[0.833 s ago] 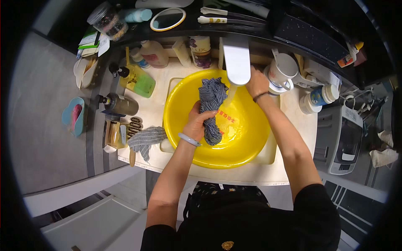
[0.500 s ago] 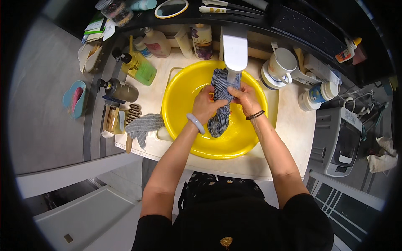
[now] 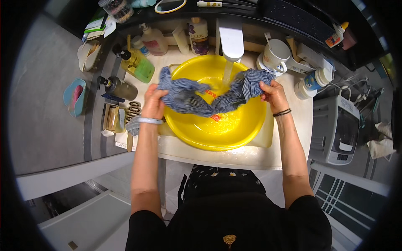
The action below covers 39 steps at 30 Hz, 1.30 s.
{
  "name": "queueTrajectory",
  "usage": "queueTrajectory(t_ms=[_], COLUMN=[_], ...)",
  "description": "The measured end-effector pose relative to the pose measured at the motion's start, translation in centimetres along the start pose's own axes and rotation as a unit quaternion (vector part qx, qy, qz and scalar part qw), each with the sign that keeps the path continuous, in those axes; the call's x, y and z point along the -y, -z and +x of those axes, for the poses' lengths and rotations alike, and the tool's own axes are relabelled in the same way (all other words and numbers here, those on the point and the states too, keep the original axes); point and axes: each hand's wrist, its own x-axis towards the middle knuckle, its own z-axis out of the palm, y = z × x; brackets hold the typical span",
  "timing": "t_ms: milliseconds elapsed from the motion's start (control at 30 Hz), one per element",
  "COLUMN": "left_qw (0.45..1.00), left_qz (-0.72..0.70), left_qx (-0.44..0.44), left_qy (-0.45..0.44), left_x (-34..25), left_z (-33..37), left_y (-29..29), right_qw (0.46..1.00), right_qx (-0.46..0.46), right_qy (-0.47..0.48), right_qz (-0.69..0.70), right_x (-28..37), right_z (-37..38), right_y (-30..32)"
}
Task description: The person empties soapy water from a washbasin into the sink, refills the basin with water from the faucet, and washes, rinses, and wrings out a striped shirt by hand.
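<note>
A wet blue-and-white striped cloth (image 3: 190,102) is stretched out between my hands above the yellow basin (image 3: 217,144), sagging in the middle. My left hand (image 3: 154,102) is closed on one end, out past the basin's left rim. Bunched folds at the other end are pinched in my right hand (image 3: 274,97), over the right rim. From the white faucet (image 3: 232,44) a stream of water (image 3: 227,73) runs down behind the cloth into the basin. Red printing shows on the basin's floor, partly covered by the cloth.
A grey striped cloth (image 3: 133,125) lies on the counter, partly behind my left wrist. Pump bottles, including a green one (image 3: 140,67) and a dark one (image 3: 119,88), stand at the left. A white mug (image 3: 277,54) and a blue-and-white jar (image 3: 317,79) stand at the right.
My hands have moved apart, left and right. The cloth, bunched together under the faucet before, now spans the basin between them.
</note>
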Motion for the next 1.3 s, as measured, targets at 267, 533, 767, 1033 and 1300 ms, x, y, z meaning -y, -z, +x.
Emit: queueTrajectory(t_ms=[267,533,767,1033,1300], left_qw=[0.994,0.991,0.936,0.773,0.902], left_qz=[0.001,0.041,0.260,0.559,0.194], left_qx=[0.049,0.128,0.195,0.091,0.226], left_qy=[-0.097,-0.019,-0.137,-0.286,-0.313], left_x=[-5.6,-3.5,-6.0,-7.9,-19.5], left_z=[-0.9,-0.8,-3.1,-2.9,-5.5], left_y=[-3.2,-3.6,-8.9,-6.5,-12.9], right_qw=[0.997,0.882,0.977,0.877,0.689], right_qx=[0.031,0.074,0.183,0.079,-0.097], right_qy=[-0.028,0.255,0.108,0.414,0.639], right_qz=[0.072,-0.390,0.020,-0.230,-0.327], right_x=[0.7,-6.2,2.0,17.4,25.5], right_z=[-2.6,-3.7,-4.4,-11.0,-13.9], right_y=[-0.1,-9.8,-15.8,-14.9,-3.2])
